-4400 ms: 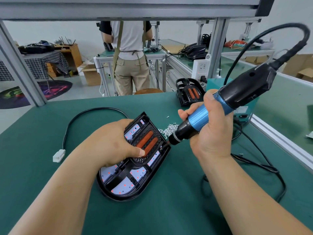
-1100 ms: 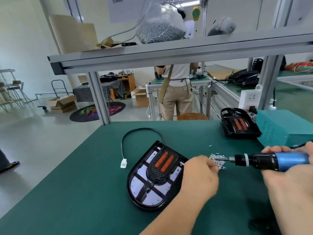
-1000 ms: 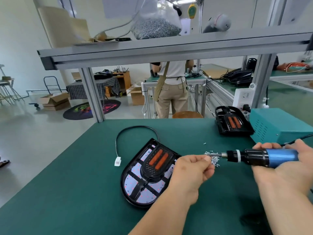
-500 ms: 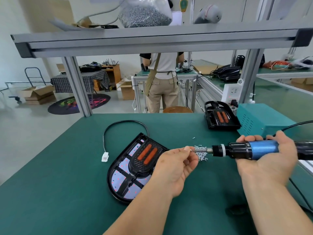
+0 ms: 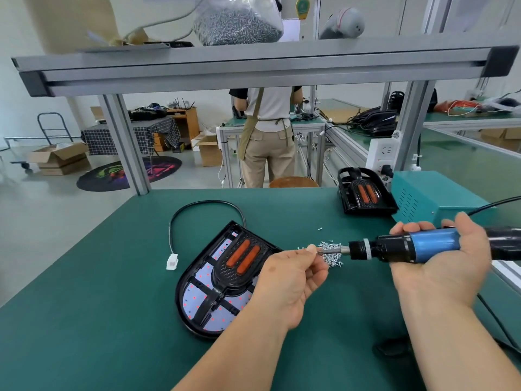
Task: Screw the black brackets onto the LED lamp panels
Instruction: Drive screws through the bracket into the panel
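**Head view: left fingers at the driver's bit, lamp panel on the mat**

Head camera looks down on a green table mat (image 5: 112, 277). The right hand (image 5: 439, 266) lies palm-up on the right, its fingers curled round the blue barrel of an electric screwdriver (image 5: 408, 248), which is held level and points left. The left hand (image 5: 287, 280) meets it – thumb and forefinger are pinched on the tip of the bit (image 5: 330, 251); whether a screw sits between them is too small to tell. Both hands are raised above the mat. Just behind the bit lies a small pile of screws (image 5: 332, 258).

The LED lamp panel (image 5: 208, 294) rests flat on the mat, left of the left hand and partly hidden by it at its right edge. The black bracket (image 5: 239, 263), with two orange bars, sits on the panel's far half. A black cable (image 5: 203, 206) loops from the panel's far end to a white connector (image 5: 172, 261) on its left.

At the far right a second panel (image 5: 365, 194) lies beside a teal box (image 5: 431, 198) – neither is touched.
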The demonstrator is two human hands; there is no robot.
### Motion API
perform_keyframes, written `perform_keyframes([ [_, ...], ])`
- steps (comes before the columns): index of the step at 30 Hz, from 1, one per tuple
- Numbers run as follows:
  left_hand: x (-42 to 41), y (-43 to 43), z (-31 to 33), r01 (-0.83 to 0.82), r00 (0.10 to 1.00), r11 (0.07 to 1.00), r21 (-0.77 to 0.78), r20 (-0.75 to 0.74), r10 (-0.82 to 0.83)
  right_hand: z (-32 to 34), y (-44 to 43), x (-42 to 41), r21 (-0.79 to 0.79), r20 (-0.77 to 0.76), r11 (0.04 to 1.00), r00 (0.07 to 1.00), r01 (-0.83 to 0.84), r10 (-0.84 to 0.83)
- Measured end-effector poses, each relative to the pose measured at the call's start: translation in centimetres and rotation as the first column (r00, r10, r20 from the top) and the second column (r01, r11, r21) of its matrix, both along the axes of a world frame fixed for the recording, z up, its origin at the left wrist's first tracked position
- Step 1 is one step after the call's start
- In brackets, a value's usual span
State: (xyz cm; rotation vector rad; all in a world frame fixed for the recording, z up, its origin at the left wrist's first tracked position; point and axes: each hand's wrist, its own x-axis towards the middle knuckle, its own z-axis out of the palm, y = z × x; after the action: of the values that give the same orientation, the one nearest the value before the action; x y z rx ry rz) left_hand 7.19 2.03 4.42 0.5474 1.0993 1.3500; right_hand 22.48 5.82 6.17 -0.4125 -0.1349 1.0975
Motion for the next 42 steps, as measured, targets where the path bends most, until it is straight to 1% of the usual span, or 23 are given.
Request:
perform_keyframes([
  [6,0.1,-0.1,-0.2,0.008,1.000,1.000,-0.028,-0.003,-0.008,0.5,-0.2,-0.2,0.095,0.050,0.995,0.999,-0.013,0.008],
  [9,0.2,0.0,-0.2,-0.004,0.999,0.998,-0.057,0.038,0.006,0.7,-0.5,-0.2,0.144,0.082,0.989,0.996,-0.035,0.023],
  [12,0.3,0.0,-0.2,0.018,0.998,0.995,-0.103,0.066,-0.011,1.3,-1.0,-0.3,0.198,0.181,0.978,0.983,-0.058,0.022],
  [17,0.2,0.0,0.0,0.056,0.994,0.985,-0.162,0.101,-0.040,2.0,-1.7,-0.4,0.313,0.383,0.944,0.923,-0.103,-0.026],
  [20,0.2,0.0,-0.1,0.058,0.990,0.982,-0.181,0.140,-0.033,2.1,-1.9,-0.6,0.328,0.431,0.939,0.901,-0.102,-0.052],
  [24,0.4,0.1,-0.2,0.031,0.970,0.984,-0.178,0.244,0.013,1.8,-1.7,-0.5,0.294,0.395,0.954,0.917,-0.064,-0.061],
  [27,0.4,0.2,-0.2,0.020,0.947,0.986,-0.164,0.320,0.034,1.4,-1.3,-0.2,0.231,0.315,0.973,0.947,-0.016,-0.059],
  [31,0.6,0.2,-0.2,0.024,0.931,0.986,-0.163,0.363,0.037,1.2,-0.8,0.0,0.192,0.221,0.981,0.973,0.026,-0.069],
  [36,0.7,0.3,-0.2,0.032,0.939,0.985,-0.167,0.343,0.027,1.0,-0.6,-0.3,0.194,0.185,0.980,0.980,0.040,-0.077],
  [42,0.8,0.2,-0.3,-0.008,0.976,0.994,-0.109,0.216,0.032,0.8,-0.5,-0.4,0.182,0.177,0.982,0.981,0.046,-0.079],
])
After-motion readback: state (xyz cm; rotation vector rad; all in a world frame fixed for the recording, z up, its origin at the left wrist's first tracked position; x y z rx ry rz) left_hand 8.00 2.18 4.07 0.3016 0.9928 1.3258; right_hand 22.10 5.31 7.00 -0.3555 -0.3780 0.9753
